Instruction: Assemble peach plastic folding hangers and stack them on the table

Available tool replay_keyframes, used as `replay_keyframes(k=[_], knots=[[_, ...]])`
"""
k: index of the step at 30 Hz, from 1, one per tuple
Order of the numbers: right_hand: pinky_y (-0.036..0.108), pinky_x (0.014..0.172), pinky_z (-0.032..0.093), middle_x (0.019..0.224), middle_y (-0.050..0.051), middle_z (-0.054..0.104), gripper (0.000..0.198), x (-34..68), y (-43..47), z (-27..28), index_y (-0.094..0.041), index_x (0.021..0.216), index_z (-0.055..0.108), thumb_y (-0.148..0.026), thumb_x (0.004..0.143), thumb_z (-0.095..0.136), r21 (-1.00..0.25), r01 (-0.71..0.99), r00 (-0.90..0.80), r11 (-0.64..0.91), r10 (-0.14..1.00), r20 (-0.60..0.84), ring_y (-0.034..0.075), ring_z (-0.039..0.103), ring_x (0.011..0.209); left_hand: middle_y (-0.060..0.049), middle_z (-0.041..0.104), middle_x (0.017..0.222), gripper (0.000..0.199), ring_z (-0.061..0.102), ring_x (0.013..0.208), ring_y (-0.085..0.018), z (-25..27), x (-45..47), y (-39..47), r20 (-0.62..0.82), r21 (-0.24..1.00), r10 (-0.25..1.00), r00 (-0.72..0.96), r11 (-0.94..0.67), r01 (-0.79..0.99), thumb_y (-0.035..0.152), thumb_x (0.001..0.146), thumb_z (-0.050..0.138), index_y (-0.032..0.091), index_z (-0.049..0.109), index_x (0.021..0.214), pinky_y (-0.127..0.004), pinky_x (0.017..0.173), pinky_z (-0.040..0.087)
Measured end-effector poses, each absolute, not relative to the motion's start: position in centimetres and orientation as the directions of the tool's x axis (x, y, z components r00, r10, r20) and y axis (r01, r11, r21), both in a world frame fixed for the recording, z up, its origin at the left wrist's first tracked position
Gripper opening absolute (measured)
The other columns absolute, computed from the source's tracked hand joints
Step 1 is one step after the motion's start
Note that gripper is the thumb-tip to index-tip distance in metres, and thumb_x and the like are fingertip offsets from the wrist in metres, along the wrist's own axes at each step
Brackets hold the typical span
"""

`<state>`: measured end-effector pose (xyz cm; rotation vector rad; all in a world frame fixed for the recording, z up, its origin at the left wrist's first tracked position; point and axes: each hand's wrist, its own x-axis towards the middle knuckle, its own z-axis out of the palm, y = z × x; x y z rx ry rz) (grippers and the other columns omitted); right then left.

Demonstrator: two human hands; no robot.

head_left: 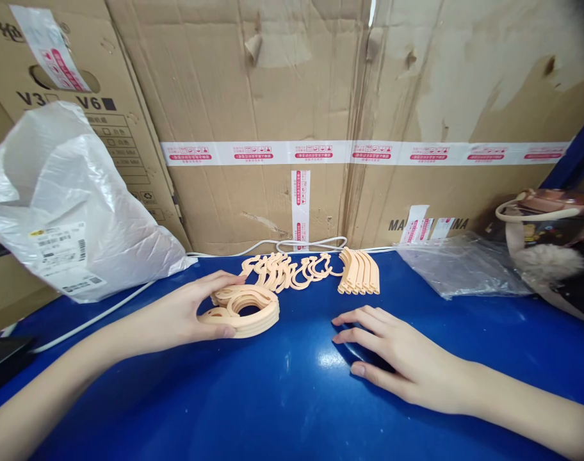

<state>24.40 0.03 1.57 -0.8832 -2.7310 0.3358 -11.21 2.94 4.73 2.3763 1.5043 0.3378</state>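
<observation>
Head, held stack (pixel 259 322), "V6" carton (pixel 116 125), label (pixel 64 250) unclear

From where I stand, I see a glossy blue surface (pixel 292 403). Toward its far side, mid-scene, lies a loose heap of peach hooks (pixel 278 267), with a neat row of curved peach pieces (pixel 359 272) just to their right. Nearer, left of centre, a stack of peach rounded frames (pixel 266 318) appears to rest there. At far left slumps a labelled pale plastic bag (pixel 71 198), a white cord (pixel 100 316) beside it; at far right lies a clear plastic bag (pixel 465 262).
</observation>
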Motion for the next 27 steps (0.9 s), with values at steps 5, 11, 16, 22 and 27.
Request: replay_keyframes(k=[5,11,16,22,27], knots=[[0.037,0.100,0.039,0.130,0.009,0.051,0.030,24.4,0.0,1.6,-0.022,0.122,0.054,-0.035,0.096,0.044,-0.291,0.535,-0.785,0.793,0.594,0.175,0.020,0.046,0.119,-0.004,0.045,0.144,0.078,0.044,0.130,-0.029,4.8,-11.4,2.9,0.054,0.380,0.902,0.428,-0.415,0.827,0.059,0.074,0.066,0.027,0.040,0.140,-0.038,0.109,0.035],[0.038,0.099,0.040,0.129,0.010,0.052,0.030,24.4,0.0,1.6,-0.022,0.121,0.055,-0.034,0.096,0.045,-0.288,0.528,-0.788,0.799,0.587,0.186,0.021,0.047,0.119,-0.002,0.056,0.135,0.055,0.050,0.125,-0.028,5.9,-13.6,3.8,0.179,0.374,0.926,0.332,-0.376,0.848,0.061,0.087,0.043,0.026,0.055,0.127,-0.038,0.105,0.040],[0.039,0.099,0.041,0.128,0.010,0.053,0.031,24.5,0.0,1.6,-0.022,0.122,0.055,-0.034,0.096,0.044,-0.281,0.517,-0.795,0.809,0.575,0.193,0.022,0.048,0.118,-0.003,0.068,0.117,0.053,0.061,0.110,-0.029,6.0,-15.0,4.9,0.172,0.296,0.920,0.353,-0.390,0.872,0.064,0.079,0.053,0.024,0.067,0.109,-0.037,0.096,0.047],[0.038,0.100,0.040,0.130,0.010,0.051,0.031,24.5,-0.1,1.6,-0.021,0.123,0.054,-0.033,0.097,0.044,-0.277,0.529,-0.796,0.803,0.582,0.167,0.021,0.047,0.118,-0.004,0.071,0.111,0.050,0.063,0.105,-0.029,4.7,-15.0,5.5,0.155,0.323,0.909,0.387,-0.417,0.850,0.066,0.078,0.054,0.025,0.070,0.103,-0.036,0.092,0.049],[0.038,0.099,0.041,0.130,0.010,0.052,0.031,24.6,0.0,1.6,-0.022,0.124,0.054,-0.033,0.097,0.044,-0.275,0.522,-0.796,0.807,0.577,0.184,0.021,0.048,0.117,-0.003,0.072,0.108,0.048,0.063,0.101,-0.028,4.4,-14.6,5.6,0.145,0.333,0.903,0.404,-0.429,0.839,0.065,0.081,0.052,0.025,0.071,0.100,-0.035,0.090,0.049]])
